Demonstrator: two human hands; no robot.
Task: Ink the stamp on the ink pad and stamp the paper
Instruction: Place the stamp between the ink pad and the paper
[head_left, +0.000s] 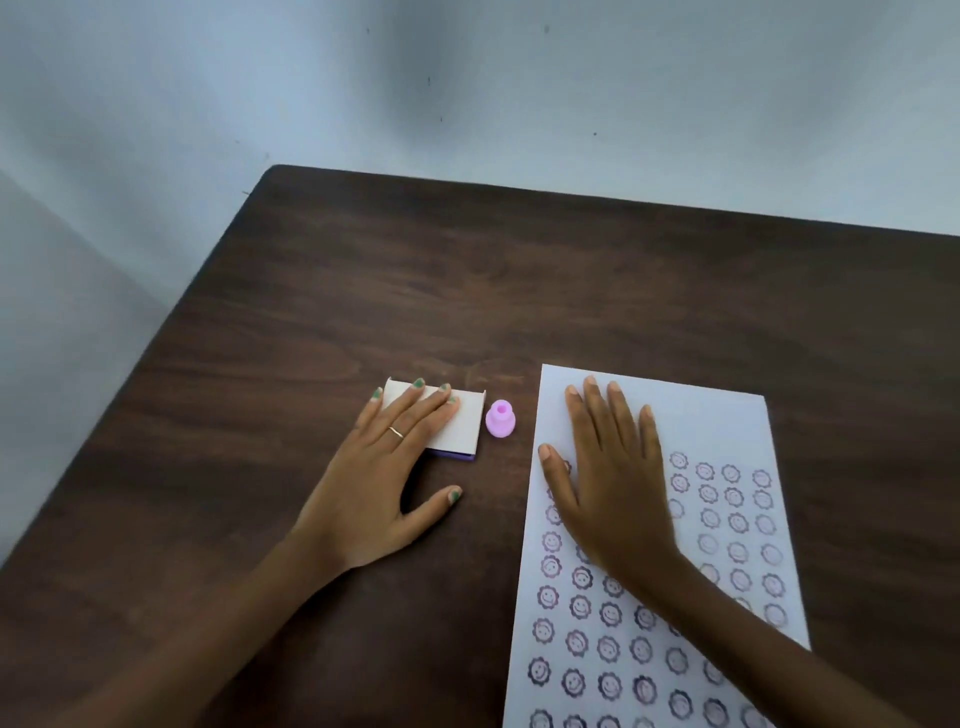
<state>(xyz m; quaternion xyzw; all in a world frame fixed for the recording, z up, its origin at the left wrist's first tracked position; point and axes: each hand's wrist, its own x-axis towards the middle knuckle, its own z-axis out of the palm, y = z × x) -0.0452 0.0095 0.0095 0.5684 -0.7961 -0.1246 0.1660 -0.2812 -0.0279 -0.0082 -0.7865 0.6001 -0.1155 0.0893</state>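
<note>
A small pink stamp (500, 419) stands upright on the dark wooden table, between the ink pad and the paper, touched by neither hand. The ink pad (465, 427) is a flat box with a white lid and a purple base edge; the lid looks closed. My left hand (382, 467) lies flat with its fingers spread over the pad's left part. A white paper (691, 421) covered with several rows of purple smiley-flower prints lies to the right. My right hand (608, 478) rests flat on it, fingers apart, hiding some prints.
The dark wooden table (467, 291) reaches back to a pale wall. Its left edge runs diagonally down to the lower left, with a rounded far-left corner. The top strip of the paper is unprinted.
</note>
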